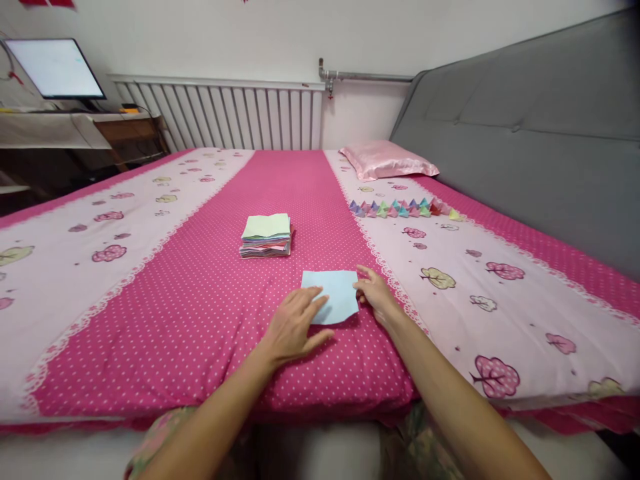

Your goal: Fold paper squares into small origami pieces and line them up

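A light blue paper square (334,293) lies flat on the pink dotted bedsheet (200,313) near the bed's front edge. My left hand (294,325) rests on the sheet with its fingers stretched out, the fingertips on the paper's left edge. My right hand (374,293) touches the paper's right edge with its fingers curled in a pinch at the edge. Behind the paper sits a stack of coloured paper squares (267,235) with a pale green sheet on top.
A row of several small folded paper shapes (404,209) in mixed colours lies to the right of the stack. A pink pillow (387,160) lies at the far right by the grey headboard (525,127). A radiator (225,117) and a monitor (54,68) stand beyond the bed.
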A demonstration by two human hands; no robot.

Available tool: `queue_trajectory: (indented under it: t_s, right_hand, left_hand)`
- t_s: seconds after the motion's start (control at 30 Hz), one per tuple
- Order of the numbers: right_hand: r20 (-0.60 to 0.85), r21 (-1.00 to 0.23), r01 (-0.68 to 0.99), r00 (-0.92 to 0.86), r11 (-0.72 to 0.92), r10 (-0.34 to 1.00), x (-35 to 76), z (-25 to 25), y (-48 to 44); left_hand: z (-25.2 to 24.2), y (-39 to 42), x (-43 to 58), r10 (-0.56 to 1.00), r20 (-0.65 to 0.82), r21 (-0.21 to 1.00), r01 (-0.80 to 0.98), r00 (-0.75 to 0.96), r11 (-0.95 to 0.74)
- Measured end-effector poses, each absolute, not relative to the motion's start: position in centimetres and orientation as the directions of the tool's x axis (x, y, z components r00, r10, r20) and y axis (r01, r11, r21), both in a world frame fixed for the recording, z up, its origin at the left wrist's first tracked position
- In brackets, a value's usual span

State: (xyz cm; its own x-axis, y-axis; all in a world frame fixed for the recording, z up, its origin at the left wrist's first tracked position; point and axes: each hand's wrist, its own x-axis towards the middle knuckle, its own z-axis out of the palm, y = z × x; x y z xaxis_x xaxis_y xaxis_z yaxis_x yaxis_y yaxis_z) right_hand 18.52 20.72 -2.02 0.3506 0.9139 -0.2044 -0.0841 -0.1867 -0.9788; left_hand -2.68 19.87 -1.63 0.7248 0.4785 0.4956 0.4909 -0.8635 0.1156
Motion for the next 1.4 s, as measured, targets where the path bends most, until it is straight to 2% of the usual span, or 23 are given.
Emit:
queue_trajectory:
  t_s: [0.1, 0.2, 0.3, 0.4, 0.53, 0.73, 1.2, 1.3, 1.4]
  right_hand:
    - [-0.289, -0.951, -0.227, 0.413, -0.21, 0.863, 17.9, -1.9, 20.1]
    - [-0.341, -0.935, -0.233, 0.388, -0.266, 0.856, 17.1, -1.7, 18.9]
    - [-0.378, -0.926, -0.123, 0.312, -0.357, 0.872, 16.6, -1.4, 17.7]
    - [-0.361, -0.923, 0.004, 0.332, -0.385, 0.871, 17.0, -1.4, 17.4]
    - [-0.258, -0.939, 0.114, 0.388, -0.323, 0.885, 18.2, -1.9, 18.1]
    - [-0.184, -0.932, 0.252, 0.292, -0.261, 0.938, 18.7, -2.3, 17.9]
    - [-0.271, -0.832, 0.459, 0.154, -0.312, 0.95, 19.8, -1.1, 16.8]
    - [-0.175, -0.761, 0.585, 0.234, -0.282, 0.956, 20.7, -0.7, 17.0]
    - [0.097, -0.708, 0.677, 0.375, -0.201, 0.922, 20.7, -0.2, 17.5]
  left_hand:
    - [-2.1, 19.4, -1.8, 0.406, 0.566, 0.066, 0.451, 0.717, -0.89]
    - [-2.7, 19.6, -1.4, 0.508, 0.584, 0.11, 0.558, 0.633, -0.822]
    - [-2.9, 20.1, -1.8, 0.644, 0.543, 0.189, 0.669, 0.539, -0.719]
    - [-3.2, 20.5, -2.3, 0.733, 0.487, 0.269, 0.718, 0.474, -0.642]
    - [-3.5, 21.2, -2.8, 0.804, 0.412, 0.437, 0.681, 0.43, -0.588]
    - [-3.0, 22.0, -3.2, 0.851, 0.299, 0.618, 0.591, 0.432, -0.518]
    - [-3.1, 22.4, -3.7, 0.828, 0.273, 0.586, 0.597, 0.49, -0.547]
    - [-2.3, 22.5, -3.5, 0.863, 0.364, 0.603, 0.618, 0.349, -0.504]
    - [-1.2, 22.5, -2.6, 0.857, 0.464, 0.596, 0.636, 0.225, -0.49]
